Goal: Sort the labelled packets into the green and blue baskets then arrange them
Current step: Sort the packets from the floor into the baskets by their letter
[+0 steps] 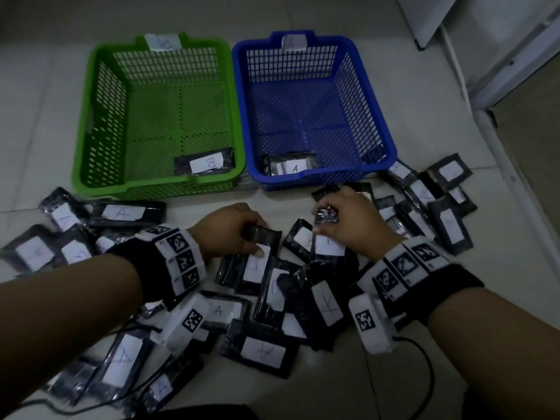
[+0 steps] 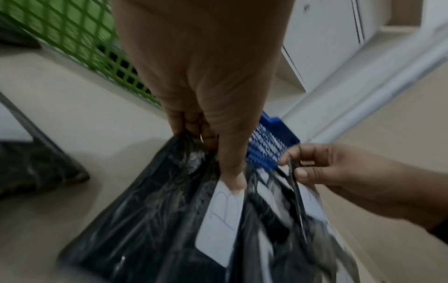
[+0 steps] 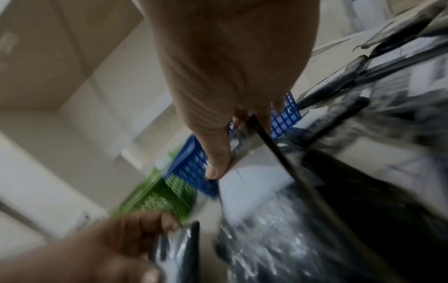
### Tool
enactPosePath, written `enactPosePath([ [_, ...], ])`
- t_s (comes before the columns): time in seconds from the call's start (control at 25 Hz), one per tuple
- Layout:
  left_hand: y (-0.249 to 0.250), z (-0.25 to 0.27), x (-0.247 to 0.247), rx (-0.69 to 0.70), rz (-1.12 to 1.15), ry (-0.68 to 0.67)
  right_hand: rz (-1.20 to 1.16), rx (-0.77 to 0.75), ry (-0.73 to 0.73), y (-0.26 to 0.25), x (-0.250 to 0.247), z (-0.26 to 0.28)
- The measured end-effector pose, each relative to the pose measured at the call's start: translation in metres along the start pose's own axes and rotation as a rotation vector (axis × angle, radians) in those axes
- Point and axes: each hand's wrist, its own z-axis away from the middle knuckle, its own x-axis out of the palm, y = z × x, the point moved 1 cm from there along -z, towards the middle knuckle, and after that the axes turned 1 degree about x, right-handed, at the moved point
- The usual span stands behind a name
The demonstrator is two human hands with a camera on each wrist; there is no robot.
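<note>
Many black packets with white A or B labels lie scattered on the tiled floor (image 1: 378,374). My left hand (image 1: 256,237) pinches the top edge of a packet labelled B (image 2: 218,220), thumb on its label. My right hand (image 1: 324,219) grips the top of another packet (image 1: 327,244), whose white label (image 3: 254,181) is blurred. The green basket (image 1: 91,116) at the back left holds one B packet (image 1: 206,163). Beside it, the blue basket (image 1: 385,122) holds one A packet (image 1: 292,166).
Loose packets spread left (image 1: 121,212), right (image 1: 448,225) and near me (image 1: 260,350). A white cabinet and door frame (image 1: 500,71) stand at the back right. A black cable (image 1: 424,359) trails from the right wrist camera.
</note>
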Motion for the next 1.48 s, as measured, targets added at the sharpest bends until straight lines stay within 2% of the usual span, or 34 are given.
enactPosePath([
  [0.12, -0.001, 0.008, -0.019, -0.061, 0.209, 0.129, -0.302, -0.028, -0.059, -0.014, -0.014, -0.007],
  [0.24, 0.002, 0.018, -0.034, -0.101, 0.439, 0.207, -0.539, -0.011, -0.013, -0.026, -0.022, -0.013],
  [0.44, 0.003, 0.042, -0.062, -0.102, 0.580, 0.404, -0.797, 0.025, 0.052, -0.053, -0.027, -0.024],
  [0.6, -0.009, 0.046, -0.091, -0.112, 0.711, 0.639, -0.985, 0.087, 0.121, -0.074, -0.031, -0.040],
  [0.68, -0.019, 0.039, -0.106, -0.129, 0.826, 0.773, -1.117, 0.128, 0.196, -0.080, -0.033, -0.053],
  [0.76, -0.032, 0.029, -0.117, -0.175, 0.849, 0.921, -1.192, 0.153, 0.331, -0.077, -0.034, -0.069],
  [0.84, -0.042, 0.017, -0.122, -0.251, 0.810, 1.038, -1.113, 0.202, 0.474, -0.067, -0.033, -0.082],
  [0.88, -0.046, 0.012, -0.123, -0.279, 0.775, 1.072, -0.995, 0.218, 0.523, -0.061, -0.032, -0.087],
  [1.0, -0.056, -0.004, -0.122, -0.318, 0.634, 1.045, -0.540, 0.141, 0.498, -0.053, -0.025, -0.092],
  [1.08, -0.058, -0.015, -0.118, -0.306, 0.520, 0.956, -0.333, 0.113, 0.424, -0.055, -0.020, -0.094],
  [1.24, -0.064, -0.033, -0.104, -0.325, 0.295, 0.714, 0.021, 0.216, 0.265, -0.051, -0.012, -0.097],
  [1.32, -0.066, -0.036, -0.099, -0.321, 0.218, 0.595, 0.093, 0.218, 0.236, -0.047, -0.011, -0.092],
  [1.4, -0.066, -0.037, -0.097, -0.329, 0.129, 0.499, 0.079, 0.140, 0.286, -0.048, -0.010, -0.082],
  [1.48, -0.057, -0.029, -0.096, -0.289, 0.052, 0.516, -0.018, 0.017, 0.394, -0.054, -0.006, -0.067],
])
